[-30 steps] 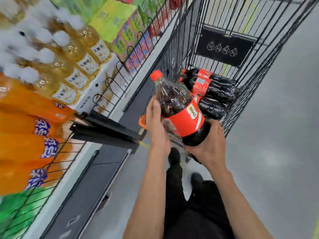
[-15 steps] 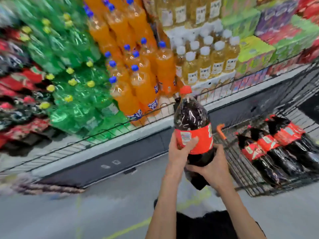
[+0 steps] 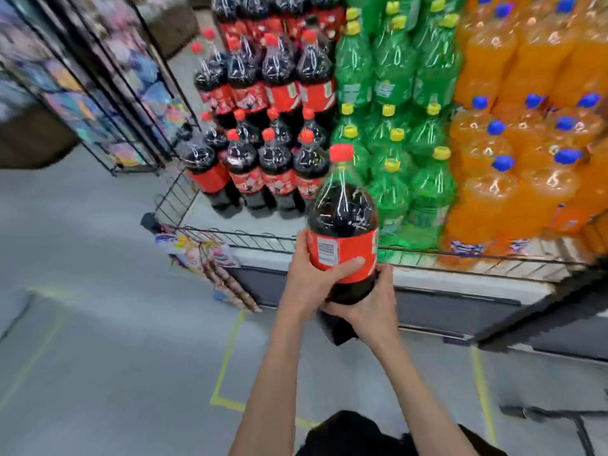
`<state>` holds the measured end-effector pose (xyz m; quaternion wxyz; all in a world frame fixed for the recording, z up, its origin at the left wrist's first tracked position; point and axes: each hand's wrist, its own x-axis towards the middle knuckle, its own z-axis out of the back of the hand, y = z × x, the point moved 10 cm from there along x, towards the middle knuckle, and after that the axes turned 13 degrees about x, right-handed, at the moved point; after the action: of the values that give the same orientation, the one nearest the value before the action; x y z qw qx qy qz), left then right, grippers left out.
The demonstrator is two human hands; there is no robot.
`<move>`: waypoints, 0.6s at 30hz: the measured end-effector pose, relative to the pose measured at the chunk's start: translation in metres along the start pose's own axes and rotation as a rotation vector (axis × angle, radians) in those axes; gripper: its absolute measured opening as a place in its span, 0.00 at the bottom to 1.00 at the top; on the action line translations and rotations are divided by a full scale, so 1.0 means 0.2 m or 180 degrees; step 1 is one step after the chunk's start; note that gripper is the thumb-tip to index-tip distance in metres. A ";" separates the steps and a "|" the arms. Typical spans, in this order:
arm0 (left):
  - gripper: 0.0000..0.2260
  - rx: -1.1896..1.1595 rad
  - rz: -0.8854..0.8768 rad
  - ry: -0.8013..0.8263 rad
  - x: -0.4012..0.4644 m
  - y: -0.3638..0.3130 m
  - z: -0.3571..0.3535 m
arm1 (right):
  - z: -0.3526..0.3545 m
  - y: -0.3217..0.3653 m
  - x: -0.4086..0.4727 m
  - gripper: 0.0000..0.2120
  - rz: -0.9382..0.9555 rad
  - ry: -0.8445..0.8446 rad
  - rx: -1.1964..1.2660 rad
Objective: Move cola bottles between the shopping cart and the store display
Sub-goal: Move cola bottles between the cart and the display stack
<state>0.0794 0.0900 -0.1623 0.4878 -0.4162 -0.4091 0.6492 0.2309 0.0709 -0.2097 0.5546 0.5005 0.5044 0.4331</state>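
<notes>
My left hand [image 3: 314, 274] wraps the red label of the cola bottle [image 3: 342, 222], thumb curled across its front. My right hand [image 3: 371, 304] cups it from below, fingers curled round the dark base. So both hold one bottle — upright, red cap up, in the air just in front of the display's wire front rail [image 3: 263, 240].

Beyond that rail, at the shelf's left corner, stands the cola stack [image 3: 263, 172]; green bottles [image 3: 394, 179] sit beside it, orange bottles [image 3: 513, 179] farther right. Bare shelf shows before the stack's front row.

I'd judge this bottle mid-transfer — carried, not yet set down. The cart is out of view, so what remains I cannot tell.
</notes>
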 end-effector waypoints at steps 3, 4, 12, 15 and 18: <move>0.37 -0.0004 0.0085 -0.0294 0.07 0.08 0.29 | -0.31 -0.01 0.06 0.45 -0.0037 0.0321 0.0051; 0.37 -0.0031 0.0133 -0.0387 0.10 0.11 0.38 | -0.40 -0.01 0.09 0.44 -0.0046 0.0427 0.0043; 0.34 0.0005 0.0058 -0.0704 0.49 0.13 0.73 | -0.87 0.06 0.45 0.44 0.0055 0.0748 0.0246; 0.39 0.0140 -0.0050 -0.0606 0.71 0.06 0.77 | -0.96 0.12 0.64 0.42 0.0163 0.0687 0.0365; 0.42 0.0304 -0.0250 -0.0487 0.91 0.00 0.77 | -1.00 0.13 0.82 0.43 0.0249 0.0529 0.0390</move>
<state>-0.0986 0.2486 -0.1393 0.4995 -0.3254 -0.4297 0.6782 0.0514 0.2599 -0.2020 0.4619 0.5151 0.5543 0.4627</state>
